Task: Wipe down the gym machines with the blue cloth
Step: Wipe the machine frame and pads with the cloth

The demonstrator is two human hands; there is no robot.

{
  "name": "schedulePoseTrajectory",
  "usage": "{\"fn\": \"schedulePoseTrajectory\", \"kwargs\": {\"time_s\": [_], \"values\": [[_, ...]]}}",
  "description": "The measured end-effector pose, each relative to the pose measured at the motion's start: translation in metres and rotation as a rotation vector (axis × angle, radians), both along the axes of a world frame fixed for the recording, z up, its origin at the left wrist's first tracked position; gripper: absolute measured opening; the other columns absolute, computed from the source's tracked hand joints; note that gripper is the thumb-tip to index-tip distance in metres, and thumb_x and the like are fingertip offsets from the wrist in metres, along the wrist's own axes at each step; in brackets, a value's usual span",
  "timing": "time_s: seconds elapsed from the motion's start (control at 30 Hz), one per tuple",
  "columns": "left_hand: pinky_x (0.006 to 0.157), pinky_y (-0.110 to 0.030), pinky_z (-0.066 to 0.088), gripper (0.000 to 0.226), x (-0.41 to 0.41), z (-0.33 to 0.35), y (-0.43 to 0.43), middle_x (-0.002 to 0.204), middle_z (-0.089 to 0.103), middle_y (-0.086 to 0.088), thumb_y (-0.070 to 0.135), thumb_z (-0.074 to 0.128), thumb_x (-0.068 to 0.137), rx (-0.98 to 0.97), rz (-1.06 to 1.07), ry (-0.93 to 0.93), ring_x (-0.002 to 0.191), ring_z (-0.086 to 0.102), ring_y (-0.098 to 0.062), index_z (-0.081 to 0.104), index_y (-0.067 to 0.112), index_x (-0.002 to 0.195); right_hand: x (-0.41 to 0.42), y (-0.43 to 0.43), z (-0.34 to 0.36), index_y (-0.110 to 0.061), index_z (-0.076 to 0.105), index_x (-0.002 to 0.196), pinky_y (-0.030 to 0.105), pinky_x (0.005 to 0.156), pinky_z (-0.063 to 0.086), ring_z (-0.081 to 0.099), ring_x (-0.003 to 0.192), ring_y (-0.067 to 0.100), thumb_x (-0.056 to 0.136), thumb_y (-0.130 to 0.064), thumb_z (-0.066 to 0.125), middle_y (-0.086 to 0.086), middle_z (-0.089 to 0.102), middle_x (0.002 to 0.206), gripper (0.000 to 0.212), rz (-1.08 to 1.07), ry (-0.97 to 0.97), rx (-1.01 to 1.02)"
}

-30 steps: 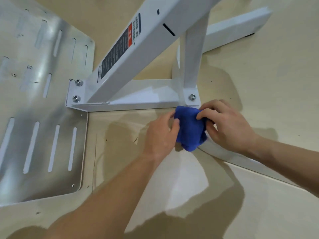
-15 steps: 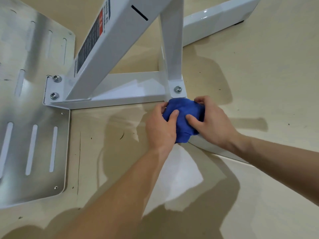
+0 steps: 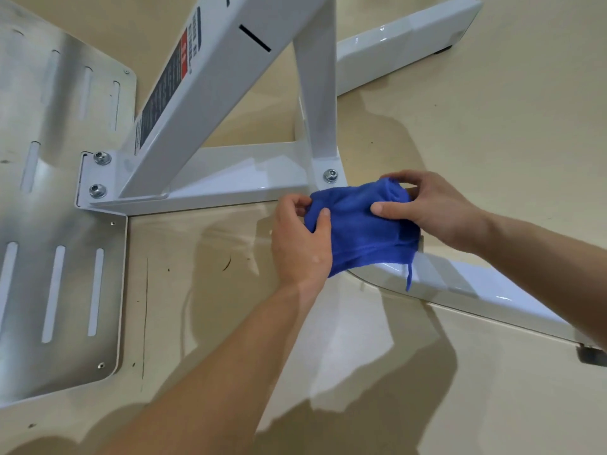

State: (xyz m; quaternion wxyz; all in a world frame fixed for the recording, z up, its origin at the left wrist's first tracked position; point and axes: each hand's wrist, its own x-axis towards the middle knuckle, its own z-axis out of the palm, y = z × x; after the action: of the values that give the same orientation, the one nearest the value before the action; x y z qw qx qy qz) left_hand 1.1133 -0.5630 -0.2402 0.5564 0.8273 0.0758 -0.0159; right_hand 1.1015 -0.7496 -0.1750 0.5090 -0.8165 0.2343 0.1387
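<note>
- Floor level, by my feed from the head camera: both hands work the cloth (image 3: 361, 231) at the foot of a white frame (image 3: 230, 178).
- The left hand (image 3: 300, 244) pinches the cloth's left edge between thumb and curled fingers. The right hand (image 3: 437, 211) grips its right end, thumb on top.
- The cloth hangs bunched between them, draped over the low bar (image 3: 476, 290) just below the bolt (image 3: 330, 175) where the post meets it. A loose strand trails down across the bar.
- I read this as spreading or refolding the cloth, not a wiping stroke.
- The paint shines everywhere, so I cannot tell which parts are already wiped.
- By my judgement the slanted beam with its label (image 3: 170, 77), the cross bar and the far bar may all be left to do. Only one machine is in view, so the task looks far from finished.
- The floor (image 3: 492, 126) is smooth, beige and glossy, with dark scuffs and specks near the right edge of the plate (image 3: 49, 224).
- That brushed steel plate, slotted, lies at the left and meets the frame's corner beside two bolts.
- Arm shadows fall across the near floor; nothing of the room beyond shows.
</note>
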Motion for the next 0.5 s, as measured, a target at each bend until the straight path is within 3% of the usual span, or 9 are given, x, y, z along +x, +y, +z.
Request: {"fn": "schedulePoseTrajectory", "kwargs": {"time_s": [0.03,0.1,0.17,0.23,0.3,0.37,0.5], "values": [[0.082,-0.023,0.046,0.020,-0.003,-0.004,-0.002,0.108,0.056,0.014,0.026,0.063,0.089,0.036,-0.020,-0.004,0.096,0.055,-0.005,0.054,0.025,0.107,-0.001,0.002,-0.002,-0.028,0.054,0.134,0.024,0.078,0.054,0.070,0.089,0.011,0.076,-0.030,0.084,-0.003,0.071,0.106,0.065,0.021,0.024,-0.124],[0.097,-0.028,0.041,0.027,-0.006,-0.010,-0.007,0.123,0.049,0.005,0.024,0.060,0.091,0.122,-0.024,-0.026,0.112,0.048,-0.013,0.057,0.021,0.117,-0.006,0.011,-0.011,-0.028,0.042,0.145,0.027,0.088,0.046,0.062,0.104,0.016,0.084,-0.035,0.074,-0.005,0.060,0.120,0.069,0.028,0.033,-0.414],[0.104,-0.026,0.034,0.036,-0.010,-0.010,-0.012,0.136,0.044,0.000,0.026,0.056,0.094,0.142,-0.019,-0.017,0.123,0.043,-0.019,0.055,0.017,0.129,-0.014,0.028,-0.022,-0.026,0.045,0.142,0.032,0.099,0.039,0.051,0.121,0.022,0.091,-0.034,0.060,0.003,0.052,0.130,0.054,0.056,-0.058,-0.586],[0.105,-0.025,0.033,0.047,-0.016,-0.010,-0.020,0.143,0.044,0.000,0.029,0.047,0.099,0.063,-0.097,0.060,0.126,0.044,-0.018,0.042,0.016,0.143,-0.021,0.044,-0.032,-0.023,0.059,0.115,0.034,0.087,0.044,0.055,0.106,0.025,0.096,-0.032,0.046,0.002,0.061,0.112,0.025,0.146,-0.157,-0.570],[0.102,-0.035,0.040,0.052,-0.020,-0.015,-0.026,0.141,0.048,0.001,0.032,0.037,0.102,0.017,-0.208,0.125,0.122,0.050,-0.020,0.026,0.019,0.150,-0.024,0.051,-0.038,-0.021,0.050,0.091,0.035,0.064,0.038,0.055,0.079,0.025,0.101,-0.034,0.035,-0.003,0.061,0.084,0.022,0.245,-0.140,-0.530],[0.098,-0.037,0.042,0.051,-0.014,-0.018,-0.027,0.137,0.051,0.000,0.033,0.032,0.102,0.012,-0.247,0.136,0.117,0.052,-0.022,0.021,0.019,0.150,-0.013,0.050,-0.040,-0.019,0.045,0.089,0.037,0.059,0.033,0.053,0.072,0.025,0.104,-0.037,0.031,-0.003,0.059,0.078,0.027,0.300,-0.079,-0.543],[0.090,-0.030,0.039,0.044,0.003,-0.017,-0.030,0.131,0.053,0.001,0.027,0.033,0.103,-0.067,-0.221,0.129,0.112,0.052,-0.016,0.030,0.018,0.145,0.013,0.051,-0.041,-0.013,0.045,0.091,0.035,0.065,0.031,0.050,0.073,0.027,0.106,-0.036,0.029,0.004,0.057,0.083,0.032,0.301,-0.051,-0.514]]}}
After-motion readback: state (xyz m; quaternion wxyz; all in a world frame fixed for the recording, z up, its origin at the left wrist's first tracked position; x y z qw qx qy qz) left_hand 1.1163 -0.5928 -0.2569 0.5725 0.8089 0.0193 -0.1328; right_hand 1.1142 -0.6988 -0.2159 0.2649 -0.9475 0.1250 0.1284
